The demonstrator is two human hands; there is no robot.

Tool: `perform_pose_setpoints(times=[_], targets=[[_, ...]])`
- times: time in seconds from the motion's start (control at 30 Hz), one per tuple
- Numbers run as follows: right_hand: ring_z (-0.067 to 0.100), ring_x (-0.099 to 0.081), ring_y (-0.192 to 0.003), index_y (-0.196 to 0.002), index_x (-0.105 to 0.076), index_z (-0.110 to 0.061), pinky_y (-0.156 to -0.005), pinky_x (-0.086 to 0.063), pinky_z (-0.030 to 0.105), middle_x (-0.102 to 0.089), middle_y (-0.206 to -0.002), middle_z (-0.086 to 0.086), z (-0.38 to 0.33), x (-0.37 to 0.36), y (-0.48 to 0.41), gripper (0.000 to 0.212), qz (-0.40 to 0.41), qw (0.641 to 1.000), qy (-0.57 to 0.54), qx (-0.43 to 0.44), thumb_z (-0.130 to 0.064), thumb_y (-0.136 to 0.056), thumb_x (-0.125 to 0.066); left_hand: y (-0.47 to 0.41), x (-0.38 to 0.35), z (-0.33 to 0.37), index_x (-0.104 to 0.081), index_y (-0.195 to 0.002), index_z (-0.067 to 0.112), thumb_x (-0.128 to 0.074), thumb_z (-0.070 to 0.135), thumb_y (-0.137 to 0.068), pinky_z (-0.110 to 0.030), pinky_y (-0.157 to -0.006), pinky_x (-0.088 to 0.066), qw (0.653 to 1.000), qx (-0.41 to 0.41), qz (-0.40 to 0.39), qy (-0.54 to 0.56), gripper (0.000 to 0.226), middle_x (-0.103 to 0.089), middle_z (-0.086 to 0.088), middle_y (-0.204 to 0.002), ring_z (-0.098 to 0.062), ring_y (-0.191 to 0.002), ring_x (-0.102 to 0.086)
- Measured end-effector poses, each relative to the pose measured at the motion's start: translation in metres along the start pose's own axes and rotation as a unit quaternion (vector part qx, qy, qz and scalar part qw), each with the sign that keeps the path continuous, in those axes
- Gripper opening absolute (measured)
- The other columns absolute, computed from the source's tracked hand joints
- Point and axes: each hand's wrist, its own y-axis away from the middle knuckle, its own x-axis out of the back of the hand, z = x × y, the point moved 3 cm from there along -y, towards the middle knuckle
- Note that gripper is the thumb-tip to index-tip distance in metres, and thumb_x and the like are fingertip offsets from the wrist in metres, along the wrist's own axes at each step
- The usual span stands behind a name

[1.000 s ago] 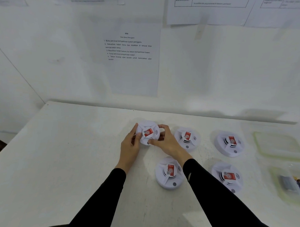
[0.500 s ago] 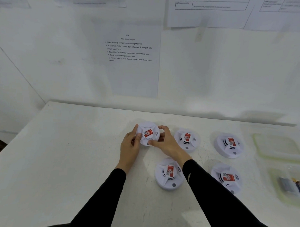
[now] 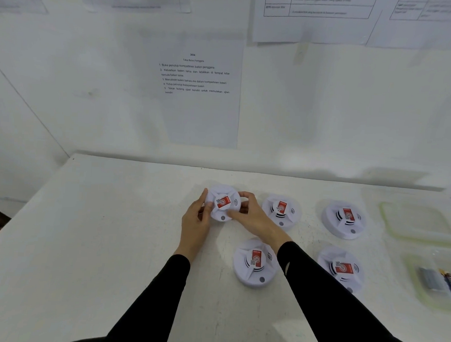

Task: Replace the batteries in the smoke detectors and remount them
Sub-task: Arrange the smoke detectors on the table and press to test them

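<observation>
White table (image 3: 102,230): left hand (image 3: 196,221) & right hand (image 3: 253,218) still clamped on far-left smoke detector (image 3: 222,195), pos. barely changed.

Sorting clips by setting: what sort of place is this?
Likely a staged workbench or training station: a plain white table, a printed numbered instruction sheet on the white wall behind it, and five round white red-labelled smoke detectors grouped together.

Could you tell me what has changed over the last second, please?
Nothing clearly moved. The left hand and right hand still grip the back-left smoke detector; any twist is too slight to tell. The other four detectors stay put.
</observation>
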Motion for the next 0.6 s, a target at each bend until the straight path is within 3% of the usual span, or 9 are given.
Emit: perform_pose_setpoints(times=[0.17,0.43,0.6], targets=[[0.011,-0.059,-0.096,-0.133,-0.038,-0.021,-0.069,-0.047,0.013,-0.058,-0.118,0.008,0.0005,0.0020,0.0022,0.037,0.015,1.000,0.004,-0.008,-0.015,-0.098,-0.051,-0.0005,-0.0008,-0.0021,-0.051,-0.143,0.025,-0.055,0.028,-0.100,-0.003,-0.088,-0.041,1.000,0.005,0.003,0.024,0.042,-0.059,0.014,-0.128,0.000,-0.115,-0.057],[0.011,-0.059,-0.095,-0.131,-0.041,-0.021,-0.070,-0.047,0.013,-0.059,-0.112,0.005,-0.0003,0.0021,0.0031,0.037,0.019,1.000,0.001,-0.010,-0.012,-0.097,-0.052,-0.0005,-0.0002,-0.0024,-0.052,-0.141,0.026,-0.055,0.028,-0.100,-0.003,-0.085,-0.041,0.999,0.013,0.007,0.029,0.041,-0.060,0.015,-0.124,0.008,-0.108,-0.056],[0.008,-0.059,-0.092,-0.131,-0.042,-0.022,-0.068,-0.046,0.012,-0.059,-0.110,0.002,-0.0014,0.0023,0.0052,0.037,0.023,1.000,0.002,-0.010,-0.012,-0.097,-0.052,0.0017,0.0001,-0.0001,-0.053,-0.140,0.025,-0.055,0.029,-0.101,-0.008,-0.092,-0.041,1.000,0.003,0.005,0.026,0.040,-0.058,0.018,-0.126,0.006,-0.112,-0.056]])
